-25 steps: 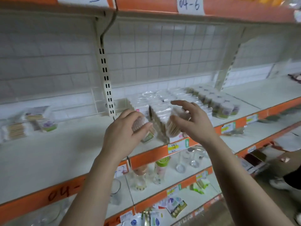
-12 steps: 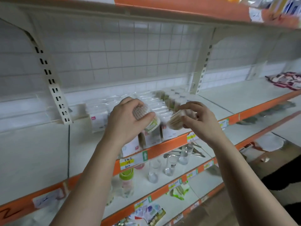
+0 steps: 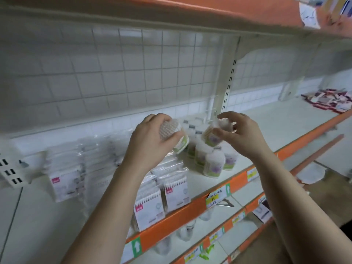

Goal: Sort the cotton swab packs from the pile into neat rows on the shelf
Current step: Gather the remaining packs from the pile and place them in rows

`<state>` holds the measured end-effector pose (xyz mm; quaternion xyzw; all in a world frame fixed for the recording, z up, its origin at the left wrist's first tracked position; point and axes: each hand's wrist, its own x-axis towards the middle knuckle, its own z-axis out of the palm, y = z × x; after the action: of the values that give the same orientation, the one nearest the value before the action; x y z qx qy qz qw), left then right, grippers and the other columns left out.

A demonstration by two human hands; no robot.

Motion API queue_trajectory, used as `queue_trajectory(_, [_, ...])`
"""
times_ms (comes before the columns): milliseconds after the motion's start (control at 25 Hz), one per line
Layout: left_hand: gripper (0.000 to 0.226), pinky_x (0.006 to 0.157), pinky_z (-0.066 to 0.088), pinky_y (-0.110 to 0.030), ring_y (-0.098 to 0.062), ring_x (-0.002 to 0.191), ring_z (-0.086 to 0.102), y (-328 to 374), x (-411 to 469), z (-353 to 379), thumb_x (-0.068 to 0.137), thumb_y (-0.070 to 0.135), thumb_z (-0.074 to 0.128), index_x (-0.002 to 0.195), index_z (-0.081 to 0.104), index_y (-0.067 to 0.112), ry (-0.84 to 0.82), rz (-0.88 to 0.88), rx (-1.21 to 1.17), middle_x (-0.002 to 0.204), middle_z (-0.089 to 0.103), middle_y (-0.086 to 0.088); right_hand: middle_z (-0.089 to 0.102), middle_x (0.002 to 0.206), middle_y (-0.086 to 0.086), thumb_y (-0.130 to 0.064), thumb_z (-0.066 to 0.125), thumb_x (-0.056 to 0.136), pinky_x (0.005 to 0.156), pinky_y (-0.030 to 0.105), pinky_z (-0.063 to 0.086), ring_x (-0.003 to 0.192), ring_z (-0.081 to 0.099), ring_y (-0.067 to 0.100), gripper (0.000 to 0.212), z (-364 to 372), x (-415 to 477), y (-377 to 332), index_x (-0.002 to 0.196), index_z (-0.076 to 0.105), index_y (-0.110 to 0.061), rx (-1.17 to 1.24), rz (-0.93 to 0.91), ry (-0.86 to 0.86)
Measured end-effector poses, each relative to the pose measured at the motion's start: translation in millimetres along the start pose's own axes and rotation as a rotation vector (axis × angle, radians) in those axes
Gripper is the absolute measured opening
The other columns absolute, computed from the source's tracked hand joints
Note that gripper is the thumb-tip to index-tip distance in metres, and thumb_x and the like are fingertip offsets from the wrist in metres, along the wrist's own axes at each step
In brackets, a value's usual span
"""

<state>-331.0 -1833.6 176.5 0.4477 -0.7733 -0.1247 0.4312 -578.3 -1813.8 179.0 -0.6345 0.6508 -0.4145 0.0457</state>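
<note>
My left hand (image 3: 150, 141) grips a round cotton swab pack (image 3: 176, 136) with a green label, tilted with its swab tips towards me. My right hand (image 3: 242, 136) holds a second round swab pack (image 3: 212, 136) with a purple label by its fingertips. Both packs hover above a cluster of round swab packs (image 3: 213, 161) standing on the white shelf (image 3: 207, 182). Rows of flat rectangular swab packs (image 3: 162, 195) with pink tags stand to the left of that cluster, near the shelf's front edge.
An orange price rail (image 3: 190, 212) runs along the shelf front. A white grid back panel (image 3: 133, 73) and a slotted upright (image 3: 228, 86) stand behind. Dark red packets (image 3: 327, 101) lie far right. Lower shelves hold clear bottles (image 3: 186, 231).
The view has swung right along the shelf. Both hands, each with its round pack, have travelled from over the flat packs to above the cluster of round packs.
</note>
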Motion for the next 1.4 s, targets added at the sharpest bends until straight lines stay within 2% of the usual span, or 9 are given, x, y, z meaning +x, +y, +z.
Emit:
queue_trajectory(120, [0.035, 0.075, 0.037, -0.023, -0.007, 0.093, 0.051, -3, 11, 14, 0.079, 0.047, 0.066, 0.106, 0.059, 0.025, -0.013, -0.03, 0.028, 0.104, 0.057, 0.012, 0.056, 0.104, 0.003, -0.039, 0.074, 0.073, 0.075, 0.033, 0.049, 0.085, 0.061, 0.023, 0.038, 0, 31, 27, 0.107, 0.061, -0.029, 0.001, 0.029, 0.028])
queue_trajectory(280, [0.034, 0.07, 0.035, -0.016, -0.003, 0.088, 0.048, -1, 21, 34, 0.078, 0.047, 0.068, 0.105, 0.059, 0.027, 0.001, -0.063, 0.081, 0.1, 0.054, 0.016, 0.053, 0.105, 0.004, -0.036, 0.075, 0.072, 0.065, 0.029, 0.048, 0.083, 0.062, 0.027, 0.035, 3, 74, 65, 0.103, 0.06, -0.029, 0.053, 0.06, 0.036])
queue_trajectory(400, [0.032, 0.067, 0.035, -0.021, -0.001, 0.077, 0.048, 5, 28, 53, 0.077, 0.044, 0.071, 0.103, 0.06, 0.028, 0.057, -0.107, 0.093, 0.096, 0.054, 0.018, 0.052, 0.104, 0.004, -0.036, 0.074, 0.073, 0.065, 0.028, 0.046, 0.082, 0.061, 0.026, 0.035, 11, 102, 94, 0.104, 0.061, -0.026, 0.044, 0.038, -0.002])
queue_trajectory(640, [0.029, 0.07, 0.043, -0.027, -0.004, 0.079, 0.052, 31, 52, 101, 0.076, 0.04, 0.074, 0.1, 0.061, 0.027, 0.169, -0.199, 0.14, 0.096, 0.056, 0.016, 0.052, 0.107, 0.003, -0.036, 0.076, 0.073, 0.072, 0.025, 0.037, 0.087, 0.053, 0.02, 0.036, 36, 144, 143, 0.103, 0.064, -0.021, 0.01, -0.004, -0.208])
queue_trajectory(960, [0.031, 0.066, 0.035, -0.016, 0.004, 0.079, 0.051, 51, 62, 138, 0.076, 0.042, 0.074, 0.1, 0.061, 0.028, 0.235, -0.297, 0.225, 0.097, 0.056, 0.017, 0.05, 0.12, 0.006, -0.034, 0.071, 0.078, 0.08, 0.022, 0.037, 0.094, 0.055, 0.019, 0.048, 63, 156, 175, 0.123, 0.061, -0.02, 0.031, -0.081, -0.473])
queue_trajectory(1040, [0.032, 0.067, 0.035, -0.016, 0.005, 0.081, 0.051, 53, 63, 141, 0.075, 0.043, 0.074, 0.1, 0.061, 0.027, 0.247, -0.314, 0.246, 0.097, 0.056, 0.017, 0.049, 0.12, 0.006, -0.029, 0.071, 0.078, 0.075, 0.019, 0.036, 0.088, 0.052, 0.016, 0.05, 64, 159, 179, 0.125, 0.059, -0.019, 0.05, -0.107, -0.495])
queue_trajectory(1160, [0.034, 0.067, 0.033, -0.009, 0.009, 0.078, 0.049, 58, 65, 144, 0.074, 0.044, 0.074, 0.101, 0.061, 0.027, 0.256, -0.343, 0.266, 0.097, 0.056, 0.018, 0.05, 0.116, 0.005, -0.024, 0.072, 0.077, 0.057, 0.009, 0.035, 0.078, 0.052, 0.015, 0.046, 70, 165, 182, 0.12, 0.057, -0.017, 0.105, -0.116, -0.476])
queue_trajectory(1280, [0.036, 0.066, 0.033, -0.005, 0.012, 0.077, 0.049, 64, 69, 147, 0.072, 0.044, 0.075, 0.101, 0.062, 0.026, 0.27, -0.367, 0.278, 0.094, 0.057, 0.018, 0.055, 0.108, 0.006, -0.024, 0.074, 0.075, 0.057, 0.016, 0.036, 0.079, 0.056, 0.018, 0.034, 77, 174, 183, 0.105, 0.058, -0.016, 0.129, -0.135, -0.444])
queue_trajectory(1400, [0.038, 0.059, 0.033, -0.004, 0.013, 0.066, 0.048, 70, 72, 147, 0.067, 0.04, 0.081, 0.096, 0.064, 0.023, 0.311, -0.387, 0.258, 0.072, 0.051, 0.02, 0.056, 0.104, 0.005, -0.025, 0.074, 0.076, 0.066, 0.027, 0.039, 0.082, 0.058, 0.021, 0.03, 82, 178, 184, 0.101, 0.06, -0.016, 0.126, -0.165, -0.435])
